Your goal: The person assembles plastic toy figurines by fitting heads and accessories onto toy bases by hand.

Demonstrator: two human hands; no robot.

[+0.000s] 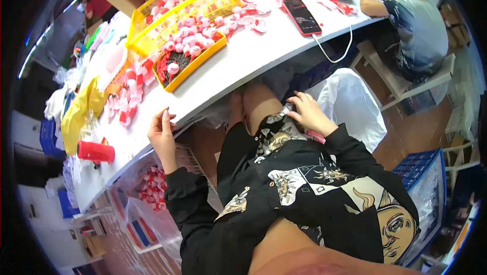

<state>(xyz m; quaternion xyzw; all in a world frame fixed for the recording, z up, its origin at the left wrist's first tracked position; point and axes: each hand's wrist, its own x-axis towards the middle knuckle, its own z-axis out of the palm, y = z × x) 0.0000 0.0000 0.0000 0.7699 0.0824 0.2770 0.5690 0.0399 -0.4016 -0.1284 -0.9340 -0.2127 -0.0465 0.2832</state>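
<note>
My left hand [163, 134] is raised at the front edge of the white table [243, 67], fingers apart and nothing seen in them. Over my lap, my right hand [307, 112] rests with spread fingers touching the patterned black-and-white shorts [276, 130]. A bit of pink and white [315, 136] shows below that wrist, too covered to make out. Nearest my left hand on the table are loose red, pink and white small pieces [127, 95]. Beyond them a shallow yellow tray [195, 64] holds pink-and-white round pieces and small dark parts.
A yellow basket [152, 34] of similar pieces stands behind the tray. A phone [302, 16] with a white cable [335, 61] lies near the edge. A red cylinder [96, 151] sits at left. A white bag [352, 105] hangs at right, near a seated person [418, 31].
</note>
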